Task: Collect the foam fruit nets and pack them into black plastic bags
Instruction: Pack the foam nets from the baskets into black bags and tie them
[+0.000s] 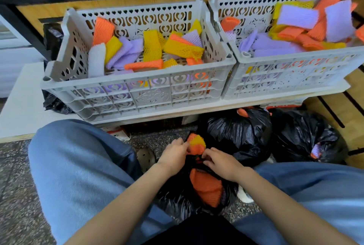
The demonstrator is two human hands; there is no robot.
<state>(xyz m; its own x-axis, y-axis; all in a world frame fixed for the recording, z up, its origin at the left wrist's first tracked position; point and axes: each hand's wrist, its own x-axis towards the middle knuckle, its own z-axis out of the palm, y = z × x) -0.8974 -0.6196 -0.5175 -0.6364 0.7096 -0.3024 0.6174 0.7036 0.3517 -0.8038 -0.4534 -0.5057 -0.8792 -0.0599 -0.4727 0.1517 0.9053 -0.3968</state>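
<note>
Both: left hand (173, 153) | right hand (222, 163) | pinching black bag (177, 199) mouth

Cropped by the edge at 2 o'clock: right crate (295, 75). Mostly hidden behind left crate (149, 95), at 9 o'clock: black bag (52, 38).

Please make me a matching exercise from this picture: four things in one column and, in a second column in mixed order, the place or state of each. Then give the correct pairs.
Things
1. left crate
2. right crate
3. bag between the knees
4. far-right bag

Places or states
A. lies on the floor, no hand on it
B. foam nets heaped above its rim
C. left hand and right hand pinch its mouth
D. its nets lie below the rim

Pairs: 1-D, 2-B, 3-C, 4-A
</note>
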